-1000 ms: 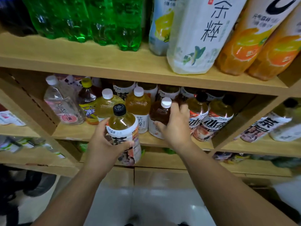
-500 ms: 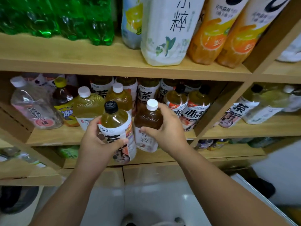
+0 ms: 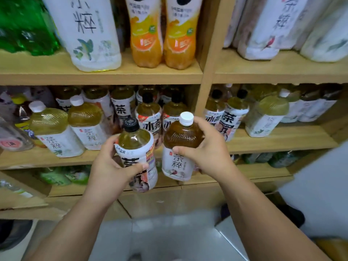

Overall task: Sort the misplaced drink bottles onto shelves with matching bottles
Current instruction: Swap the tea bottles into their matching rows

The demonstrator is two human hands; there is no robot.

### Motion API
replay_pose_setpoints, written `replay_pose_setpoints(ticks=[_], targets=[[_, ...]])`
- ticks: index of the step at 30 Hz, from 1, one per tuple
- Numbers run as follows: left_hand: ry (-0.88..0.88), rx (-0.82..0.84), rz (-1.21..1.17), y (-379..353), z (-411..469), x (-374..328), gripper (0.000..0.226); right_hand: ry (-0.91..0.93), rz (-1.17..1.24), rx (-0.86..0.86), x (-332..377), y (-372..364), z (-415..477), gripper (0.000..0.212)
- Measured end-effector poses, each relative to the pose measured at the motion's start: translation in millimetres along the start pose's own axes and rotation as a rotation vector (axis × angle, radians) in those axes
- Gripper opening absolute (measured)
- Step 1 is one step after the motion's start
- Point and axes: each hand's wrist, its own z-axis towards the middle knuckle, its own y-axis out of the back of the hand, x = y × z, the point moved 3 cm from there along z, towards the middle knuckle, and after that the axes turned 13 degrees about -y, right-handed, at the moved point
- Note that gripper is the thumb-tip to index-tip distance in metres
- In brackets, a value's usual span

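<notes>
My left hand point(image 3: 111, 170) grips a black-capped tea bottle point(image 3: 136, 147) with pale yellow-green liquid, held upright in front of the middle shelf point(image 3: 28, 159). Beside it, my right hand point(image 3: 209, 153) grips a white-capped bottle of dark brown tea point(image 3: 181, 144), its fingers wrapped round the shoulder and label. Both bottles hang in the air just off the shelf's front edge, a small gap between them. Behind them stand black-capped tea bottles point(image 3: 148, 115) and, to the left, white-capped yellow tea bottles point(image 3: 84, 121).
A vertical wooden divider point(image 3: 205, 72) splits the shelving. The right compartment point(image 3: 282, 140) holds more tea bottles, black-capped and white-capped. Large orange drink bottles point(image 3: 162, 38), a big white tea bottle point(image 3: 90, 34) and green bottles point(image 3: 24, 31) fill the upper shelf. Green bottles lie on the lower shelf.
My right hand has pulled the brown tea bottle off the middle shelf and out to the right. The view has swung right, showing the right compartment. My left hand still holds its bottle.
</notes>
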Motion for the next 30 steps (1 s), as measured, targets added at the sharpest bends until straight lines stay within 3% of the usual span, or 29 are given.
replay_pose_setpoints(ticks=[5, 13, 24, 30], targets=[[-0.009, 0.042, 0.032, -86.8, -23.4, -28.3, 0.084, -0.017, -0.014, 0.011, -52.2, 90.5, -11.9, 0.081], [-0.013, 0.153, 0.023, -211.0, -34.4, -61.6, 0.084, -0.126, -0.068, -0.114, -122.9, 219.3, -22.3, 0.076], [-0.049, 0.303, -0.080, -325.3, 28.6, -75.3, 0.083, -0.317, -0.081, -0.322, -176.3, 331.5, 30.0, 0.079], [-0.052, 0.338, -0.044, -371.5, 49.0, -79.5, 0.089, -0.318, -0.088, -0.380, -203.4, 381.0, 68.3, 0.082]])
